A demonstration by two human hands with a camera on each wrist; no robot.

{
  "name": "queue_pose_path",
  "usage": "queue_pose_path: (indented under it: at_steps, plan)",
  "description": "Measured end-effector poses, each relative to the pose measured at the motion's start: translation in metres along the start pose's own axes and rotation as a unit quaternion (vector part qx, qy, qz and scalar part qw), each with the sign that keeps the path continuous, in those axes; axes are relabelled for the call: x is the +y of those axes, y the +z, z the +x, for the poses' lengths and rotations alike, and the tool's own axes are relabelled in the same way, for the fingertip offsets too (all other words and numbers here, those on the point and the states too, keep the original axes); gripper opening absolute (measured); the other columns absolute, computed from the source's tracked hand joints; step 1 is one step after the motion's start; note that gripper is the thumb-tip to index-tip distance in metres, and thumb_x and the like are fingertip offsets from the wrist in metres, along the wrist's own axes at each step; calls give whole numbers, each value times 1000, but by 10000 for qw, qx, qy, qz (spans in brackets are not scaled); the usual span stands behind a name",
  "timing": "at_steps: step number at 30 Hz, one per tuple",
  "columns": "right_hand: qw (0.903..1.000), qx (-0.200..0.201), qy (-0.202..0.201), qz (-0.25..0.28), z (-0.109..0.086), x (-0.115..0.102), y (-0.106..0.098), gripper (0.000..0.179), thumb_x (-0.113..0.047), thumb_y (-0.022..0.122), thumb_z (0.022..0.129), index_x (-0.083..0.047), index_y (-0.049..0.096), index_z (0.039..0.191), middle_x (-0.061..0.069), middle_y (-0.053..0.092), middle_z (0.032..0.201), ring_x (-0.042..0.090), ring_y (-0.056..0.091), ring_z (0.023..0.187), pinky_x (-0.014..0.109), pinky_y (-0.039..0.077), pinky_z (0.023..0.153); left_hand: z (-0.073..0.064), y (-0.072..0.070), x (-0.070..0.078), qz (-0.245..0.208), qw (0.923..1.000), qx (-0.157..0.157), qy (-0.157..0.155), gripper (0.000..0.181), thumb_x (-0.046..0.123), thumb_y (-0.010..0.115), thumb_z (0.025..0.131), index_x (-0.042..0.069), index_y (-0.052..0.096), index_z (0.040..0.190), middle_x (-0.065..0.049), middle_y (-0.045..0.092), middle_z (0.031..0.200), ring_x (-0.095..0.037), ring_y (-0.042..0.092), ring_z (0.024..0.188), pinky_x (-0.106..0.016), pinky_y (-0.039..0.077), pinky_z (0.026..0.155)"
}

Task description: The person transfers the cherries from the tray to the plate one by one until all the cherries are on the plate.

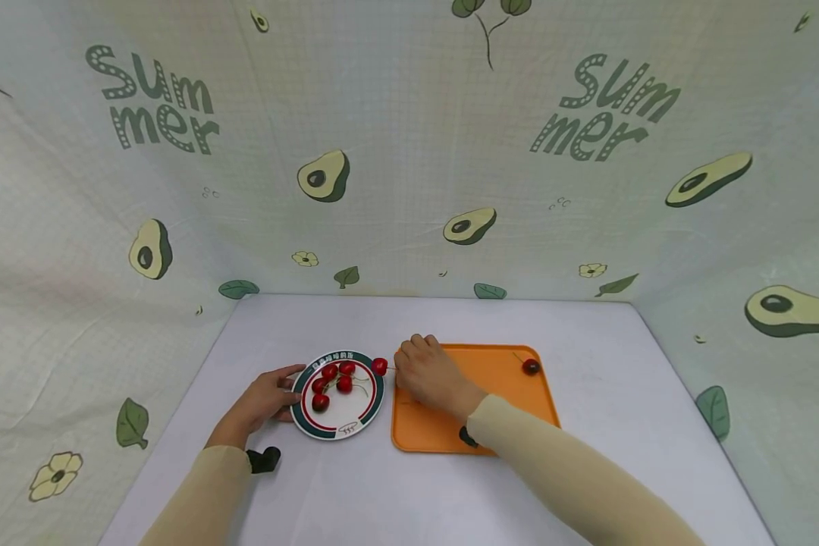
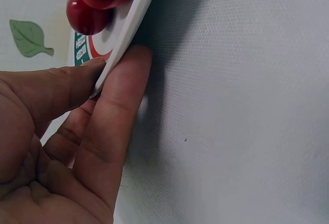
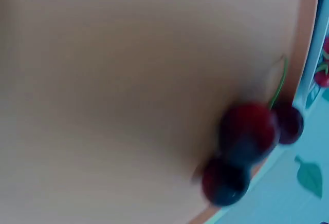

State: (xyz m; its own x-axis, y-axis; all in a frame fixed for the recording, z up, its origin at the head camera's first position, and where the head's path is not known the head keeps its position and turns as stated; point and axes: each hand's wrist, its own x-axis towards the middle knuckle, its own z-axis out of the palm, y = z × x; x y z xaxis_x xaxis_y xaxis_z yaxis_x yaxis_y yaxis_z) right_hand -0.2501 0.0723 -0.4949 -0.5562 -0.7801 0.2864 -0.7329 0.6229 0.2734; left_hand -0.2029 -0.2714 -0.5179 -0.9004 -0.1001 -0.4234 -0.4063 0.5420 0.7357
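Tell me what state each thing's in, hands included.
Left hand: holding the plate, thumb above the rim, fingers beneath.
Right hand: fingers curled at the tray's left edge; can't tell whether it pinches anything.
Plate: face up.
Cherries on the plate: at least five showing, clustered.
Cherry at the plate's right rim: stem pointing toward the right hand.
Tray: flat, partly hidden.
Cherry near the tray's far right corner: untouched, stem attached.

The round green-rimmed white plate [image 1: 337, 418] looks smooth and glossy from here, the round red cherries [image 1: 321, 403] shiny, the orange rectangular tray [image 1: 498, 379] matt plastic, the white surface [image 1: 355, 493] finely textured, the pale avocado-printed backdrop [image 1: 396, 114] cloth
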Motion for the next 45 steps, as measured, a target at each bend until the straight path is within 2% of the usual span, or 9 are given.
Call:
queue_pose_path:
  at_steps: [7, 14, 19, 26, 34, 39, 45]
  plan:
    - [9997, -82, -237, -3, 13, -28, -1, 19, -31, 64, 103, -13, 69, 102, 0, 60, 90, 20, 52, 90, 33, 47, 85, 1, -1, -1, 61, 10000, -2, -21, 68, 3, 70, 97, 13, 46, 160, -32, 51, 144, -27, 64, 100, -29, 61, 73]
    - [9989, -103, -325, -321, 20, -52, 4, 18, -31, 63, 103, -13, 68, 101, -1, 60, 90, 19, 49, 87, 30, 38, 75, 2, 1, -3, -74, 9999, 9, -89, 69, 2, 70, 96, 14, 46, 160, -31, 51, 145, -25, 65, 96, -29, 61, 72]
    - [9987, -161, -371, -315, 23, -63, 8, 16, -30, 64, 102, -14, 68, 103, -2, 61, 92, 18, 49, 88, 30, 36, 76, 1, 1, -3, -184, 9998, -41, -90, 69, 2, 69, 97, 13, 45, 161, -32, 49, 145, -22, 66, 88, -30, 61, 70]
    - [9988, -374, -303, -68, 27, -71, 10, 23, -36, 66, 103, -14, 69, 110, -2, 63, 98, 17, 50, 92, 29, 36, 77, 2, 0, -4, -349, 9993, -122, -48, 70, 2, 69, 98, 15, 44, 161, -32, 48, 146, -20, 67, 82, -31, 62, 69]
    - [9969, -693, -356, -118, 30, -76, 11, 32, -40, 71, 101, -13, 68, 118, -1, 64, 102, 19, 50, 95, 29, 40, 80, 2, 0, -3, -399, 9991, -148, -29, 69, 2, 69, 98, 14, 44, 161, -32, 48, 147, -20, 68, 83, -31, 63, 69]
    - [9958, -747, -479, -219, 31, -78, 14, 31, -38, 72, 100, -13, 68, 118, -1, 65, 104, 19, 50, 96, 29, 41, 79, 1, 1, -3, -395, 9991, -114, -61, 69, 3, 69, 98, 16, 45, 161, -31, 48, 147, -21, 67, 84, -30, 63, 69]
    - [9966, -717, -377, -113, 32, -80, 16, 27, -38, 68, 102, -14, 68, 115, -2, 64, 102, 19, 50, 96, 29, 41, 79, -1, 1, -2, -412, 9991, -100, -41, 69, 2, 69, 98, 14, 45, 161, -31, 48, 146, -20, 67, 82, -31, 63, 70]
